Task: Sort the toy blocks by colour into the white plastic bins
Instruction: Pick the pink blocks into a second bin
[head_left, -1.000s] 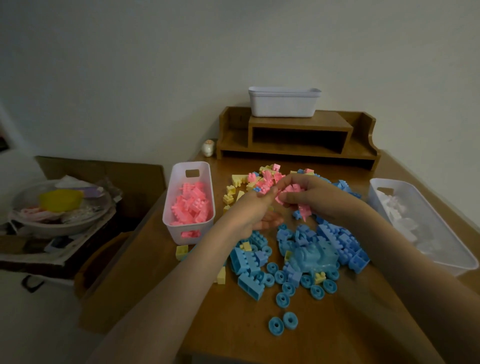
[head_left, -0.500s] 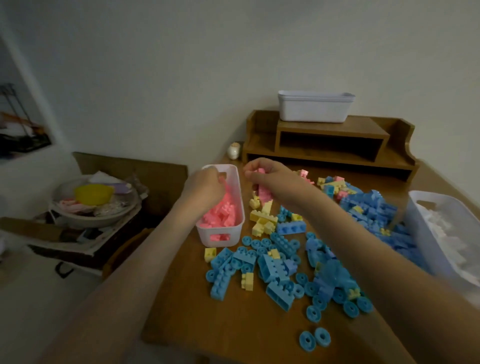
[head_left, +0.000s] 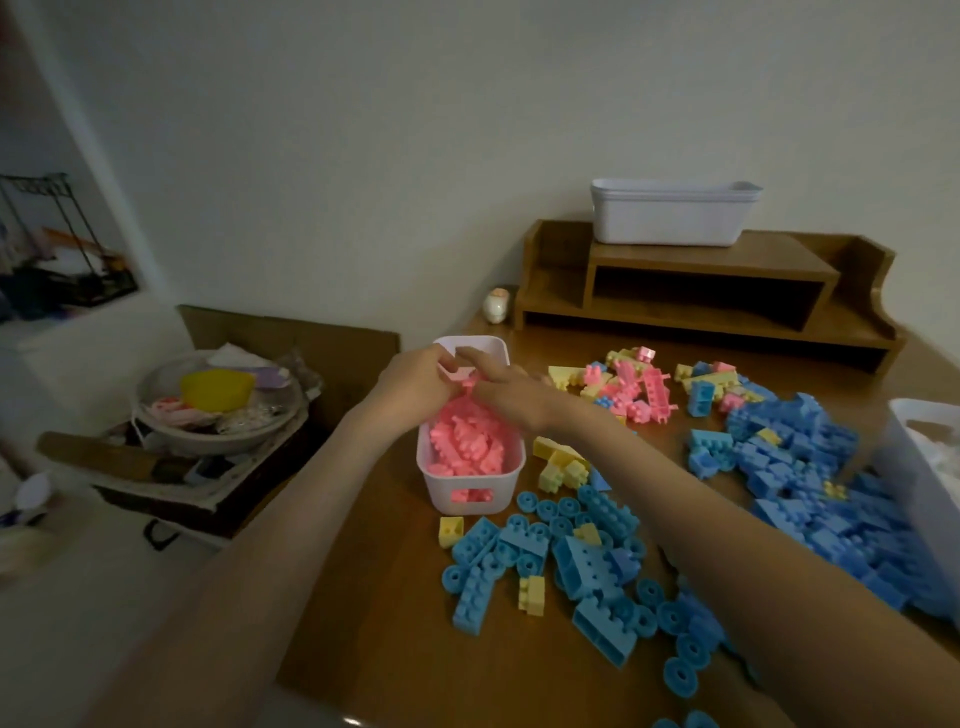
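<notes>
I see the left hand (head_left: 410, 387) and right hand (head_left: 506, 392), fingers pinching studded pink blocks (head_left: 457, 374), over the glossy white bin (head_left: 470, 499).

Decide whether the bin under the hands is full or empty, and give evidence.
Nearly full. Pink blocks are heaped close to the rim of the white bin, and pink shows through its handle slot.

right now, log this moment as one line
step: sorting pink | left hand pinches pink block over bin | right hand on same block, grip unclear | loose blue blocks on table
</notes>
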